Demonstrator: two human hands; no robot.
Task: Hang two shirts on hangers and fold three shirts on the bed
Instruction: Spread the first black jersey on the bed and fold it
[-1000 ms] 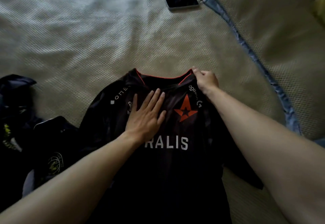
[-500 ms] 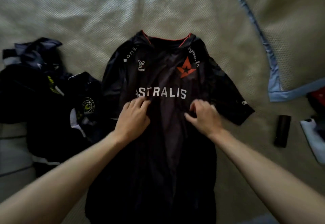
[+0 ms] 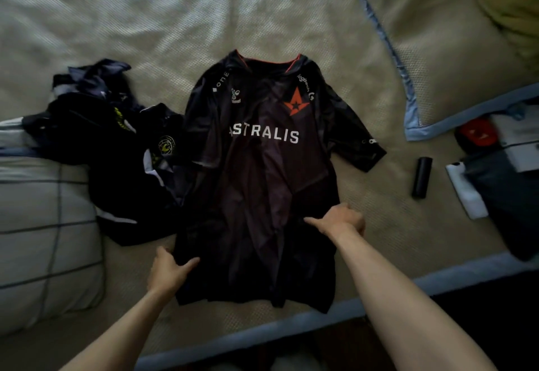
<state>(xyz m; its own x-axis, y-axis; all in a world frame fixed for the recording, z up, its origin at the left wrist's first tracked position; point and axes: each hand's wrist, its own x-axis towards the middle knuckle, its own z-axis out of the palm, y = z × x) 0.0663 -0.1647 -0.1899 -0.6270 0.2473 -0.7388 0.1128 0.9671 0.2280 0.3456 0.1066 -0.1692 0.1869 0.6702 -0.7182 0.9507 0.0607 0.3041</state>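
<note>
A black Astralis jersey lies face-up, flat on the bed. The left hand pinches its lower left edge; the right hand, fingers curled, grips its right side.

My bedroom at home, seen over the bed.
I'm leaning over a beige textured bedspread with blue trim; a checked pillow lies at my left, a jersey spread flat, more clothes heaped beside it.

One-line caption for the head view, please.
Both hands, left hand and right hand, grip the lower sides of a black Astralis jersey lying face-up on the bed.
</note>
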